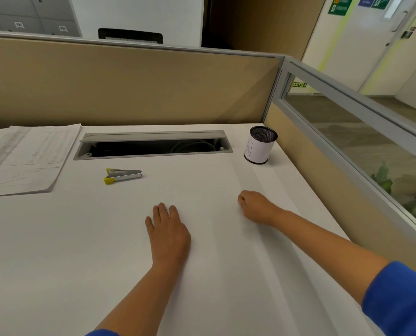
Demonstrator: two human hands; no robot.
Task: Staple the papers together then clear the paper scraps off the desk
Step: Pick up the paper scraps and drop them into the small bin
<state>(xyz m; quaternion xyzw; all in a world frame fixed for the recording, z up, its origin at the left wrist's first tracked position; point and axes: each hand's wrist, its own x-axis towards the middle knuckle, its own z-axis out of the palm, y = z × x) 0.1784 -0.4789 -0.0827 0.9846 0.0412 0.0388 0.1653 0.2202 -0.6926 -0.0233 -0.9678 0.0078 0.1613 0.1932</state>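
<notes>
Left hand (168,229) is lying flat, fingers straight, on the white counter (56,251); right hand (255,206) is resting to its right with fingers curled under, whether around anything cannot be told. A yellow-tipped stapler (122,175) is lying beyond them, well apart. A stack of printed papers (25,158) is sitting far left, a mesh pen cup (260,147) far right, an open cable tray (153,145) between them.

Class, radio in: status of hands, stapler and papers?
Left hand flat on white desk; right hand curled, contents unseen. Yellow-tipped metal stapler untouched. Printed paper stack far left.

Office cubicle: desk (80,238), partition panels (129,88), stapler (122,176).
</notes>
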